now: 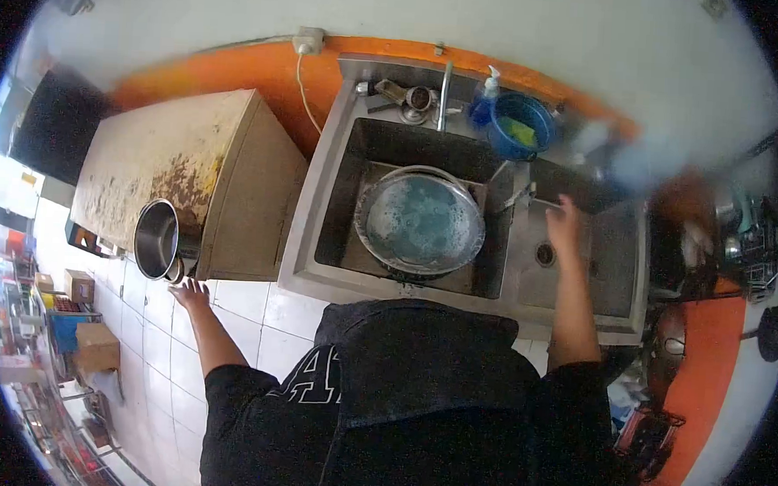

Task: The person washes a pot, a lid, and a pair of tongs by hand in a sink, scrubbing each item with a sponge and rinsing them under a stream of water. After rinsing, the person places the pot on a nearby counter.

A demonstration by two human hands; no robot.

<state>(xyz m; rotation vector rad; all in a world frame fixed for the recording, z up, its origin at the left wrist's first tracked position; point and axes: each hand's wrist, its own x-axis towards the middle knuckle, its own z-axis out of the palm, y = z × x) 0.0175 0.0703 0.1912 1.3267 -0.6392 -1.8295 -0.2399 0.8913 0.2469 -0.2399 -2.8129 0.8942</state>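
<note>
My left hand (193,295) reaches out to the left, its fingers spread and its fingertips right at the handle of a metal pot (157,240). The pot overlaps the front corner of a worn, stained cabinet (170,135), its dark inside facing me. My right hand (564,223) is stretched over the right sink basin (599,254), fingers extended, nothing visible in it. In the left basin (493,270) sits a large metal bowl (421,223) of cloudy, bluish soapy water. Between the basins, near my right hand, lies a thin metal utensil (516,199).
A tap (445,96) rises behind the left basin. Beside it stand a blue pump bottle (484,98) and a blue tub (523,127) with something yellow-green inside. A cord hangs from a wall socket (308,41). Cardboard boxes (96,346) stand on the left; pans hang at far right.
</note>
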